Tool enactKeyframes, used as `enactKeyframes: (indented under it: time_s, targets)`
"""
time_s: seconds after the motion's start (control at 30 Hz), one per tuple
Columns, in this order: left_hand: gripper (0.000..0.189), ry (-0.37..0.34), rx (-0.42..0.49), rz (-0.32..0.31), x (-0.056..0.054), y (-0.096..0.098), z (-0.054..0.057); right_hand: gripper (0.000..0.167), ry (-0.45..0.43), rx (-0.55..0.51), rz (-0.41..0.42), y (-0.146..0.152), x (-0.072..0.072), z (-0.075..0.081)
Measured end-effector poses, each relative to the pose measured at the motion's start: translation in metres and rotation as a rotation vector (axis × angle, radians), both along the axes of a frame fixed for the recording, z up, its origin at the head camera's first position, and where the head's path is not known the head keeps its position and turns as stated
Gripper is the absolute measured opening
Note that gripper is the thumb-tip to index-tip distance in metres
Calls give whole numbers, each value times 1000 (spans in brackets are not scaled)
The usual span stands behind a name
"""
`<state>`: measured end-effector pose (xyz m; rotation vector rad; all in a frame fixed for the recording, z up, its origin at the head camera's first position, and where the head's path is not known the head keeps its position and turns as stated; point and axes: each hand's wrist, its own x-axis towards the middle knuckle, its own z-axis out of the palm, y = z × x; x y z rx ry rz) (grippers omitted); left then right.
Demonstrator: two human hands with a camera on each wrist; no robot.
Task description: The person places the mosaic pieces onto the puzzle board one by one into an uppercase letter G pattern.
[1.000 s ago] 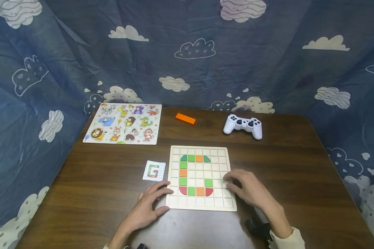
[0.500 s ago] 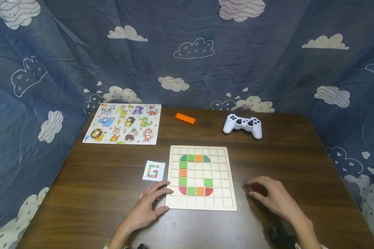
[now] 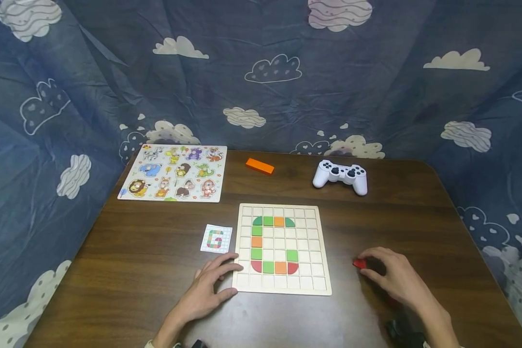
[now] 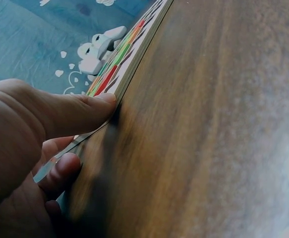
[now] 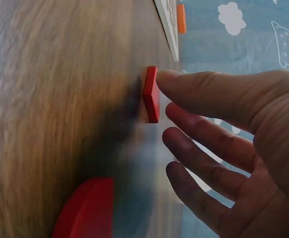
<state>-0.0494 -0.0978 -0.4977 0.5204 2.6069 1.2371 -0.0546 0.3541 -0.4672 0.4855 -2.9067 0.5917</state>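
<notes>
A pale wooden grid board (image 3: 311,285) lies mid-table, with green, orange and red tiles set in a C-like outline. My left hand (image 3: 206,287) rests along its left edge, fingertips on the rim and thumb (image 4: 92,111) against the near corner. Right of the board, my right hand (image 3: 391,273) is low over the table with thumb and fingers spread apart. A small red tile (image 3: 359,263) is right at its thumb and index fingertips. In the right wrist view, another red piece with a curved edge (image 5: 87,210) lies on the table below the fingers.
Left of the board is a pattern card (image 3: 216,239) with a coloured grid. Farther back are an animal puzzle board (image 3: 173,173), an orange block (image 3: 260,166) and a white game controller (image 3: 340,177). A cloud-patterned cloth (image 3: 269,96) hangs behind the table.
My right hand has moved from the board's right edge out to the right, and the red tile now shows at its fingertips. The left hand has stayed at the board.
</notes>
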Motion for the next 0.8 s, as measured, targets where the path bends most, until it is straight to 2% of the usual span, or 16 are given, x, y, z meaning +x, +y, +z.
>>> enactKeyframes:
  time_s: [0.13,0.27,0.63,0.8]
  targets:
    - [49,-3,-6,0,0,0,0,33,-78,13,-14,2,-1,0]
    - [49,-2,-7,4,0,0,0,31,-118,16,-16,2,-3,0]
    - [48,-13,-11,10,0,1,2,27,-162,19,-33,-2,-6,1]
    - [48,-14,-19,11,0,1,3,25,-128,29,-14,-2,-8,0]
